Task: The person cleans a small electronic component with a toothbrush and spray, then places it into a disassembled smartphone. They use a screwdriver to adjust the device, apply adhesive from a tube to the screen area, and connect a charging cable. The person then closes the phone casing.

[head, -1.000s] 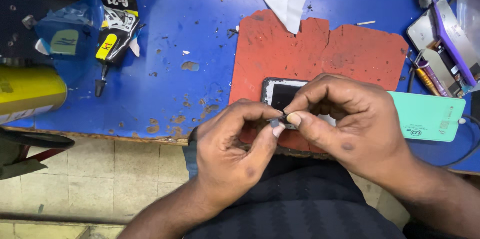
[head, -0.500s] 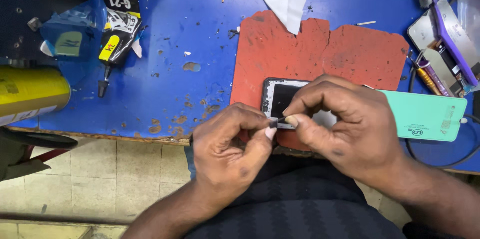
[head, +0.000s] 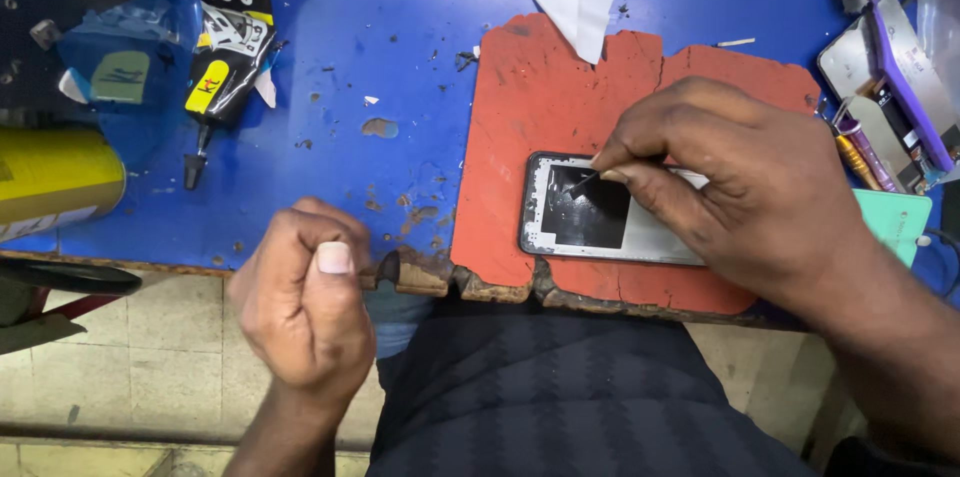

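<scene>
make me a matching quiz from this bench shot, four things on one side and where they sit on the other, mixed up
Things:
1. phone
2. glue tube
3. yellow can
4. left hand

Places:
A. far left edge of the table
B. off the table's front edge, fist closed
C. on the red mat, under the right hand
D. upper left on the blue table

Pairs: 1-C, 2-D, 3-A, 4-B

Chipped blue-painted table (head: 330,67), worn red mat (head: 560,87)
</scene>
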